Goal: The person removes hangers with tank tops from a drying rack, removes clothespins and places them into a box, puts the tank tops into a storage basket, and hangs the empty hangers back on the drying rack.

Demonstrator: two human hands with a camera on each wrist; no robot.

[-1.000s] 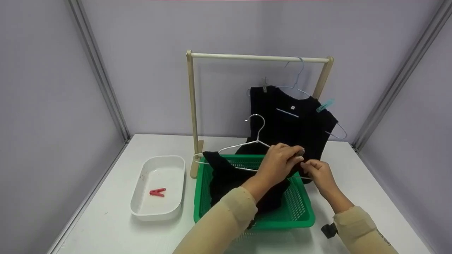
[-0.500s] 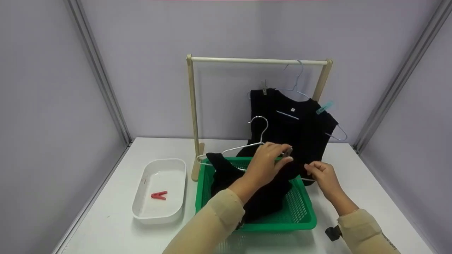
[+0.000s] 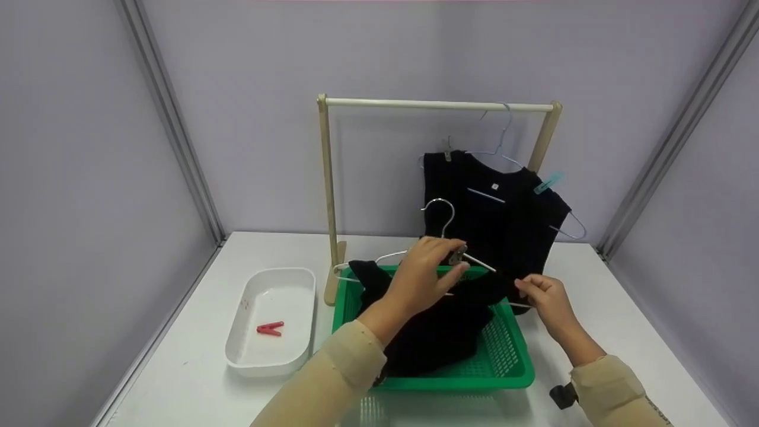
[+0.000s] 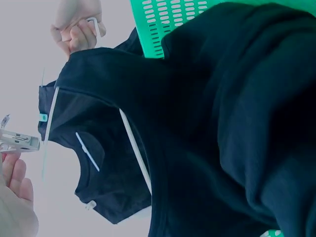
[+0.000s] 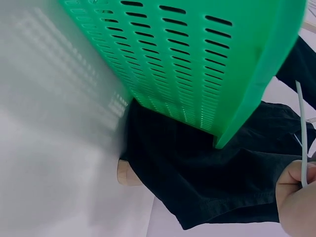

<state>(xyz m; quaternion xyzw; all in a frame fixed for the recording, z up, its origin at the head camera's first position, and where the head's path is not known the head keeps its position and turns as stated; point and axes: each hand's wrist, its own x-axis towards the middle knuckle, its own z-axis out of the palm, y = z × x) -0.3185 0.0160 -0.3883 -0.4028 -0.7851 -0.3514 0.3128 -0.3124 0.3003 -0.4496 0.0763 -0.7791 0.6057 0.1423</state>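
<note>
My left hand (image 3: 418,276) pinches a grey clothespin (image 4: 19,140) between thumb and fingers, over the near side of a wire hanger. The silver hook (image 3: 440,207) of this hanger stands up behind the left hand. A black sleeveless top (image 3: 439,335) hangs partly on the hanger and sags into a green basket (image 3: 519,367). In the left wrist view the white hanger wire (image 4: 134,148) crosses its neck opening. At the basket's right side, my right hand (image 3: 548,302) grips the hanger's end loop (image 4: 95,25), fingers curled round the wire.
Behind, a second black top (image 3: 480,219) hangs on a blue hanger from a wooden rack (image 3: 415,103), with a grey clothespin (image 3: 448,155) and a teal clothespin (image 3: 547,184) on its shoulders. At left, a white tray (image 3: 237,350) holds a red clothespin (image 3: 270,328).
My left hand has moved left with the grey clothespin, away from the right hand, baring a stretch of hanger wire. The right hand has stayed nearly in place at the hanger's end.
</note>
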